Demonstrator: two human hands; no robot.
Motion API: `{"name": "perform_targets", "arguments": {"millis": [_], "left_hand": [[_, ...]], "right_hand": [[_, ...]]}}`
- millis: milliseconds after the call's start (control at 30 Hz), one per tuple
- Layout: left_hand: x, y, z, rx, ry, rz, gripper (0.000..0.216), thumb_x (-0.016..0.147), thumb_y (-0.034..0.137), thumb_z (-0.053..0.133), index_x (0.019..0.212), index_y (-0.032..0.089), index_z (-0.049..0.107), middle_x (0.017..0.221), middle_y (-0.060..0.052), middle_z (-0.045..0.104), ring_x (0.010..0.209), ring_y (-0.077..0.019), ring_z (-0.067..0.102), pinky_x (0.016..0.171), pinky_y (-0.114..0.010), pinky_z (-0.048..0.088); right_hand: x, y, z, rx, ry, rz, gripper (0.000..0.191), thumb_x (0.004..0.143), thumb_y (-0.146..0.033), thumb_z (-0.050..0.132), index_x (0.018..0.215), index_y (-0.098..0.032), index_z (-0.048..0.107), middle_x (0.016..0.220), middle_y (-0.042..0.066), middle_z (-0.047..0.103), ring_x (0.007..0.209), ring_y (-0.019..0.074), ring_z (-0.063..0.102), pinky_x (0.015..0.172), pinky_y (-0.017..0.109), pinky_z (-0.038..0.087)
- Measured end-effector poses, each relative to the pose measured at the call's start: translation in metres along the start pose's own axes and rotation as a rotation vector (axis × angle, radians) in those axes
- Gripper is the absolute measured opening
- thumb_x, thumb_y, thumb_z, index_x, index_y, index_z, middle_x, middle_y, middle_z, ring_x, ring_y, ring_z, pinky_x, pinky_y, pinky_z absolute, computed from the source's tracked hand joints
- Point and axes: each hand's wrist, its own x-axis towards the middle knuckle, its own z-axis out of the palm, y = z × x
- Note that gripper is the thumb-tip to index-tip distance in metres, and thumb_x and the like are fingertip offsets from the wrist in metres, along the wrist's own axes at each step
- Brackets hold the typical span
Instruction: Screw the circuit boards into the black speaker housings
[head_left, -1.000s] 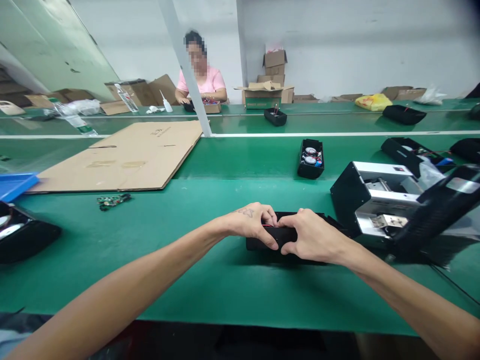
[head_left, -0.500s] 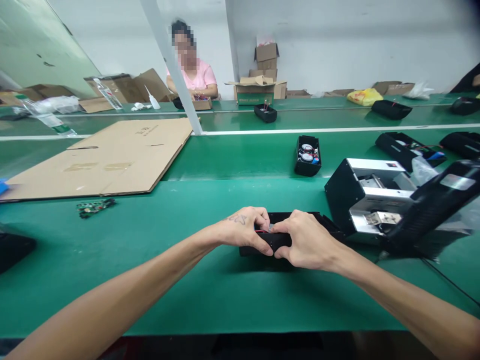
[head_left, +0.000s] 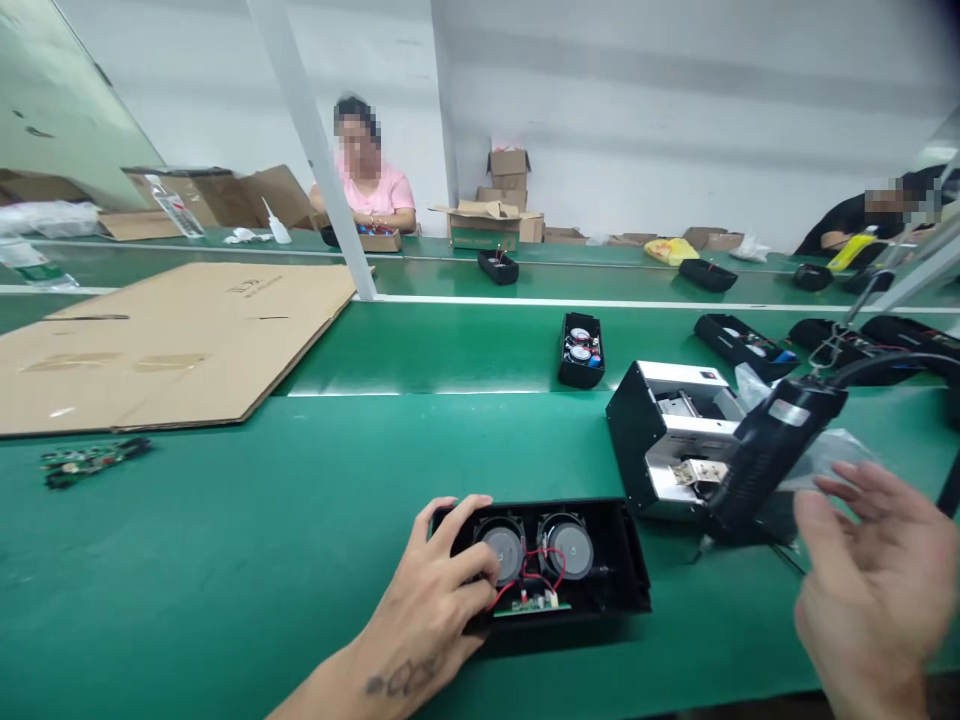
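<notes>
The left grip (head_left: 427, 590) curls closed over the left speaker (head_left: 511, 550) in an open black case (head_left: 626, 565) on the green surface (head_left: 225, 570); the right grip (head_left: 870, 590), open and empty, hangs beside a black panel (head_left: 780, 450).

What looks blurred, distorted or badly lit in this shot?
In the head view, the right hand is soft and blurred, the left hand and black case look sharper, the white strip bows from the wide lens, and the lighting is even with soft shadows.
</notes>
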Motion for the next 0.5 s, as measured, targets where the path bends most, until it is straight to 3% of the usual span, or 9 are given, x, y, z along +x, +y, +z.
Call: {"name": "perform_targets", "arguments": {"millis": [67, 133, 200, 267, 333, 500], "left_hand": [[0.001, -0.001, 0.0, -0.001, 0.015, 0.006, 0.024, 0.078, 0.014, 0.087, 0.084, 0.025, 0.066, 0.094, 0.004, 0.076, 0.153, -0.037, 0.048, 0.122, -0.057, 0.026], [0.006, -0.002, -0.002, -0.008, 0.046, 0.015, 0.024, 0.079, 0.017, 0.087, 0.081, 0.025, 0.065, 0.09, 0.004, 0.075, 0.151, -0.0358, 0.051, 0.119, -0.054, 0.029], [0.01, -0.002, -0.003, -0.007, 0.076, 0.016, 0.024, 0.078, 0.018, 0.088, 0.079, 0.026, 0.065, 0.087, 0.005, 0.074, 0.148, -0.0342, 0.054, 0.117, -0.051, 0.03], [0.012, -0.001, -0.003, 0.002, 0.093, 0.013, 0.025, 0.076, 0.018, 0.088, 0.078, 0.026, 0.064, 0.085, 0.006, 0.074, 0.149, -0.0329, 0.054, 0.118, -0.049, 0.03], [0.012, 0.0, -0.001, 0.015, 0.101, 0.02, 0.024, 0.075, 0.016, 0.086, 0.077, 0.026, 0.064, 0.084, 0.005, 0.073, 0.149, -0.0321, 0.054, 0.119, -0.048, 0.03], [0.014, -0.005, -0.004, 0.092, 0.072, 0.064, 0.019, 0.074, 0.014, 0.077, 0.077, 0.028, 0.065, 0.083, 0.004, 0.072, 0.146, -0.0317, 0.056, 0.117, -0.047, 0.032]], "right_hand": [[0.01, 0.019, 0.0, -0.135, -0.216, 0.106, 0.063, 0.091, -0.068, 0.073, 0.14, -0.028, 0.071, 0.148, 0.014, 0.071, 0.135, 0.0412, 0.065, 0.122, 0.07, 0.042], [0.015, 0.032, 0.002, -0.186, -0.378, 0.221, 0.06, 0.09, -0.072, 0.071, 0.13, -0.028, 0.076, 0.137, 0.011, 0.078, 0.129, 0.0391, 0.07, 0.12, 0.064, 0.048], [0.014, 0.037, 0.005, -0.183, -0.365, 0.282, 0.058, 0.08, -0.068, 0.082, 0.119, -0.025, 0.08, 0.12, 0.01, 0.084, 0.115, 0.0367, 0.076, 0.11, 0.056, 0.057], [0.009, 0.039, 0.006, -0.198, -0.224, 0.251, 0.054, 0.071, -0.062, 0.09, 0.105, -0.021, 0.08, 0.102, 0.01, 0.085, 0.099, 0.0347, 0.078, 0.098, 0.051, 0.062], [0.002, 0.038, 0.007, -0.2, -0.139, 0.185, 0.046, 0.072, -0.057, 0.09, 0.096, -0.019, 0.077, 0.09, 0.008, 0.081, 0.089, 0.032, 0.077, 0.092, 0.049, 0.062], [0.004, 0.021, 0.004, 0.253, -0.386, 0.301, 0.054, 0.084, -0.042, 0.092, 0.128, -0.025, 0.065, 0.07, -0.007, 0.067, 0.056, 0.018, 0.065, 0.062, 0.037, 0.057]]}}
